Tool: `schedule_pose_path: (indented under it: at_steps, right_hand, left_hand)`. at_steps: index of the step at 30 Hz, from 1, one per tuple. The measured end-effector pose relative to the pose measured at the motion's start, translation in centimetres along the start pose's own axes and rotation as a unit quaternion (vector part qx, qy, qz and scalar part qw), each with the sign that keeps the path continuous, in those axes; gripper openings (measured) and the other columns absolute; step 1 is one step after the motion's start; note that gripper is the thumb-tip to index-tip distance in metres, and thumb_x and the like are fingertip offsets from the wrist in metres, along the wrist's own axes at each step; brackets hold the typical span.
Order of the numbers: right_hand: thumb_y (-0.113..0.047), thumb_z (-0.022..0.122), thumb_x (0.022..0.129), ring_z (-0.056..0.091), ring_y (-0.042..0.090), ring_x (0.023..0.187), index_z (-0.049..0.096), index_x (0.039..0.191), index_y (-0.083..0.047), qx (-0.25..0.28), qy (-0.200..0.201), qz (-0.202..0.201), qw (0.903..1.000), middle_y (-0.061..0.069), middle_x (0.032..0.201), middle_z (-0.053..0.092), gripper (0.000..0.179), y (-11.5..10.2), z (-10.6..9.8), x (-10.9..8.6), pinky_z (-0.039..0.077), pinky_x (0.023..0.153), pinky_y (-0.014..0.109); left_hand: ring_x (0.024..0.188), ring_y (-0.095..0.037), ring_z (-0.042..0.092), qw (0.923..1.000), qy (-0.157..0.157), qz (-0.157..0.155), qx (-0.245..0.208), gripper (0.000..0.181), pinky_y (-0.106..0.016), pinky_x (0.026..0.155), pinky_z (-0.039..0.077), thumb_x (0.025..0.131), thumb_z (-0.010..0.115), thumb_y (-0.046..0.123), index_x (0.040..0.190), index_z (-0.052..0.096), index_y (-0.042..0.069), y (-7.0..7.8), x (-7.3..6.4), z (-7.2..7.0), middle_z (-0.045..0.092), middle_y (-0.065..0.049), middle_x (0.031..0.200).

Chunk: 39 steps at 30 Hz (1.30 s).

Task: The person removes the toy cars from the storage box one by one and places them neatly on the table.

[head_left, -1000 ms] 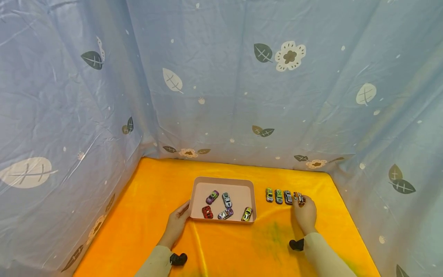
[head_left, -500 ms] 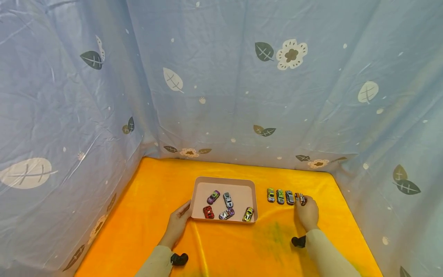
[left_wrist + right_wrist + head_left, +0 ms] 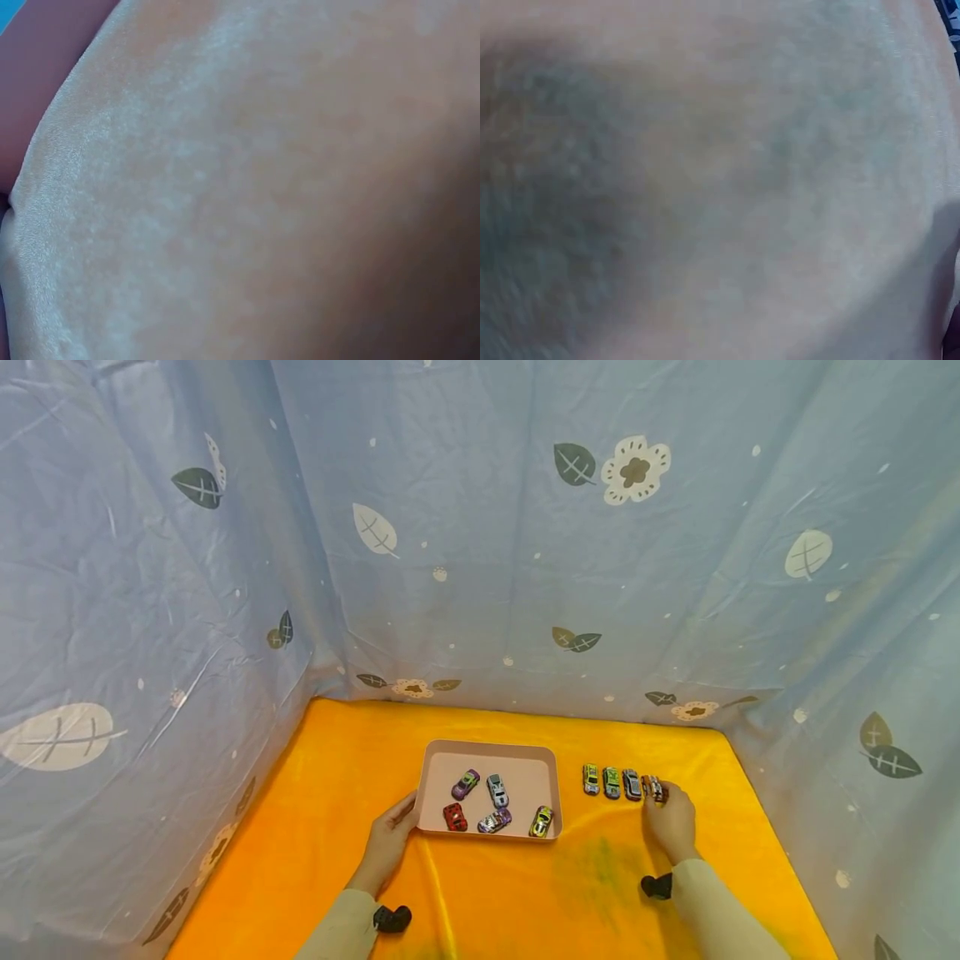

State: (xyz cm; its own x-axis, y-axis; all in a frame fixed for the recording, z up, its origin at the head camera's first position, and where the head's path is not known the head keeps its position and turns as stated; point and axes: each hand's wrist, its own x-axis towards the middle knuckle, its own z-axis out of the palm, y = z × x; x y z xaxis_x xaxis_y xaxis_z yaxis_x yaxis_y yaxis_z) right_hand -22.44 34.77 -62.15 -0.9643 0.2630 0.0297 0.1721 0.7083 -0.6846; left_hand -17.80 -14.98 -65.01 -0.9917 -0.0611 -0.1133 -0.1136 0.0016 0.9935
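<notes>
My view has shifted slightly since the earlier frame, carrying tray, cars and hands rightward in the picture together; against one another, they look all but unmoved. My right hand (image 3: 671, 820) stays closed on an orange-and-white toy car (image 3: 654, 787), pinching it at the right end of a row on the yellow plush cloth (image 3: 495, 893). With no release visible, I judge the work at that spot unfinished. To its left stand 3 cars side by side: yellow-green (image 3: 591, 779), bright green (image 3: 611, 783) and silver-and-dark (image 3: 632, 785).

My left hand (image 3: 392, 839) touches the left side of the pink tray (image 3: 531, 777); I cannot tell whether its fingers curl around the wall. Inside lie 5 more: a purple-and-green car (image 3: 466, 784), a silver-white car (image 3: 497, 791), a black-spotted red car (image 3: 454, 817), a purple-and-white car (image 3: 495, 821) and a yellow car (image 3: 542, 822).

Closest in the way is the silver-and-dark neighbor, just beside my held car; whether they touch is too small to tell. My fingers hide the held car's near end. Behind hangs a leaf-and-flower curtain (image 3: 480, 568), well apart. Both wrist views are mostly blurred.
</notes>
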Motion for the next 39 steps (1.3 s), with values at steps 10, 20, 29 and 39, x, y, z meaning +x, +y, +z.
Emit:
schedule_pose_path:
  at_steps: [10,20,29,39]
  right_hand:
    - [-0.018,0.057,0.096,0.038,0.05,0.119,0.041,0.137,0.013,-0.018,0.011,-0.012,0.9997,0.034,0.13,0.043,0.054,-2.0,-1.3,-0.2,0.035,0.098,0.063]
    - [-0.02,0.061,0.095,0.046,0.044,0.114,0.044,0.139,0.006,0.013,-0.009,-0.073,0.9972,0.027,0.13,0.045,0.054,-6.3,0.7,-0.1,0.044,0.092,0.058]
    - [-0.025,0.071,0.089,0.053,0.037,0.107,0.052,0.133,0.003,0.032,-0.026,-0.174,0.9839,0.022,0.125,0.054,0.055,-10.7,4.6,-2.1,0.047,0.09,0.053]
    - [-0.025,0.074,0.087,0.054,0.033,0.104,0.056,0.13,0.0,0.071,-0.078,-0.229,0.9676,0.018,0.12,0.057,0.053,-15.7,9.9,-5.0,0.049,0.089,0.048]
  left_hand:
    - [0.133,-0.028,0.043,0.9997,-0.018,-0.013,-0.003,0.045,-0.033,0.101,0.042,0.1,0.054,0.014,0.144,0.047,0.008,1.5,-0.5,-0.1,0.046,-0.012,0.145]
    - [0.131,-0.024,0.046,1.0,0.005,-0.002,0.006,0.043,-0.033,0.1,0.044,0.099,0.057,0.018,0.142,0.052,0.015,0.3,0.0,-0.2,0.05,-0.006,0.142]
    - [0.13,-0.024,0.046,1.0,-0.001,-0.006,-0.002,0.043,-0.034,0.101,0.044,0.099,0.057,0.017,0.142,0.052,0.016,0.2,-0.1,0.0,0.051,-0.006,0.141]
    - [0.13,-0.023,0.046,1.0,0.0,0.002,-0.004,0.043,-0.032,0.099,0.045,0.099,0.057,0.018,0.141,0.053,0.017,-0.1,-0.1,0.0,0.051,-0.005,0.141]
